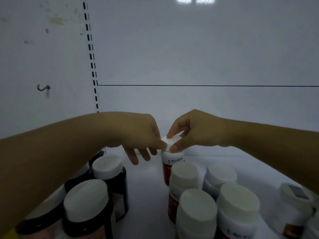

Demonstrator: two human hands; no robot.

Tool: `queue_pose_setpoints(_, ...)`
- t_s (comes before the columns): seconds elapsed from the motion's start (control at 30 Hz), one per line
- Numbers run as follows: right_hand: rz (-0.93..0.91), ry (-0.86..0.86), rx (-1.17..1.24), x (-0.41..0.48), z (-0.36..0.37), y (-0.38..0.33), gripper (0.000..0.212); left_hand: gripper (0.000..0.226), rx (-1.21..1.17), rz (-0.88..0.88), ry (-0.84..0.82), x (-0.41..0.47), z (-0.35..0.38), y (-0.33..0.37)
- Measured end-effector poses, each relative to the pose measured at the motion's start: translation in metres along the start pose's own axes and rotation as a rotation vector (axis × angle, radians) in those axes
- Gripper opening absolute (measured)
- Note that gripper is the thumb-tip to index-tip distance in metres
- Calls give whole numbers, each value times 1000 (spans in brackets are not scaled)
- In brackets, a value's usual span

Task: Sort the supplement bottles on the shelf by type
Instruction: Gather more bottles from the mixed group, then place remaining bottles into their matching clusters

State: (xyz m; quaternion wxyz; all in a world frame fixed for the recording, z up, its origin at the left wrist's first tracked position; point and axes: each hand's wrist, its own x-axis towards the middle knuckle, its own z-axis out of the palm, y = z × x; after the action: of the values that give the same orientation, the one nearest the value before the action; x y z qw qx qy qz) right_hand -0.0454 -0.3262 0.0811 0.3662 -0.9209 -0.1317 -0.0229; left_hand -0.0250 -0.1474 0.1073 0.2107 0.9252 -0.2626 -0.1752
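Both my hands meet over one bottle at the back of the white shelf. It is a white bottle with a red label and a white cap, standing upright, farthest back of the right-hand group.

Right hand: thumb and fingertips clamped on the cap from the right side and top. Left hand: index finger and thumb pinched against the cap's left edge; the other fingers hang loose and spread, touching nothing.

Right group, in front of the held bottle: four more white-capped white bottles with red labels, packed close together, upright. The front ones are cut off by the frame's lower edge. Label text too blurred to read.

Left group, under my left forearm: dark bottles with white caps, upright, close together. At least three show; more are partly hidden by the arm, count uncertain.

Far right, under my right forearm: a white bottle with a grey patch on its cap, set apart from the red-label group. Its lower label is hard to make out.

White back panel with a slotted upright strip at left.
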Motion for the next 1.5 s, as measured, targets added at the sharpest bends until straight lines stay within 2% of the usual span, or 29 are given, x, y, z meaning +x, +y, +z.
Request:
queue_pose_setpoints(0.1, 21, -9, 1, 1, -2, 12, 29, 34, 8, -29, 48, 13, 11, 8)
queue_pose_setpoints(0.23, 3, -67, 15, 1, -6, 16, 28, 44, -70, 32, 108, 19, 15, 7)
queue_pose_setpoints(0.4, -39, -104, 35, -7, 4, 15, 24, 13, -4, 82, 116, 17, 18, 1)
queue_pose_setpoints(0.63, 21, -158, -21, -14, 4, 6, 17, 14, 114, 118, 72, 15, 18, -2)
queue_pose_setpoints(0.77, 33, -87, -127, -26, 2, 1, 24, 24, 375, 222, 71, 13, 12, 2)
queue_pose_setpoints(0.87, 62, 67, -438, -39, -11, 15, 42, 46, 481, 222, 67, 18, -1, 6)
queue_pose_setpoints(1.0, 210, 231, -780, -80, -44, 50, 56, 63, 953, 210, 251, 33, -6, 14)
queue_pose_setpoints(1.07, 287, 255, -807, -109, -62, 67, 57, 63, 930, 279, 302, 39, 1, 33)
queue_pose_setpoints(1.2, 403, 299, -784, -174, -94, 96, 57, 64, 683, 407, 260, 51, 34, 110)
queue_pose_setpoints(1.37, 444, 326, -789, -272, -126, 134, 57, 64, 505, 617, 205, 59, 121, 239)
queue_pose_setpoints(1.5, 441, 364, -788, -342, -157, 163, 56, 61, 437, 671, 181, 66, 178, 321)
